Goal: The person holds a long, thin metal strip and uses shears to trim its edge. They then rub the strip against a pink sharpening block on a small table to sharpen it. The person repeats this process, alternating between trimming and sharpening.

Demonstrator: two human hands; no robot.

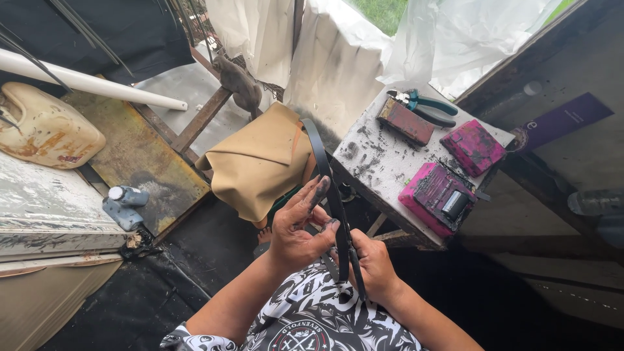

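A long black strap (323, 168) runs from a tan leather bag (259, 160) down to my lap. My left hand (298, 227) pinches the strap near its middle, with the stained fingers spread along it. Lower down, my right hand (372, 265) grips the same strap close to my patterned shirt. The strap's lower end is hidden between my hands and my body. The bag rests beyond my knees, its flap facing up.
A small stained white table (383, 162) stands to the right, bearing green-handled pliers (424, 106), a reddish block (405, 121) and two pink boxes (472, 147). At left lie a dirty cream jerrycan (45, 129), a white pipe (97, 86) and a small bottle (127, 196).
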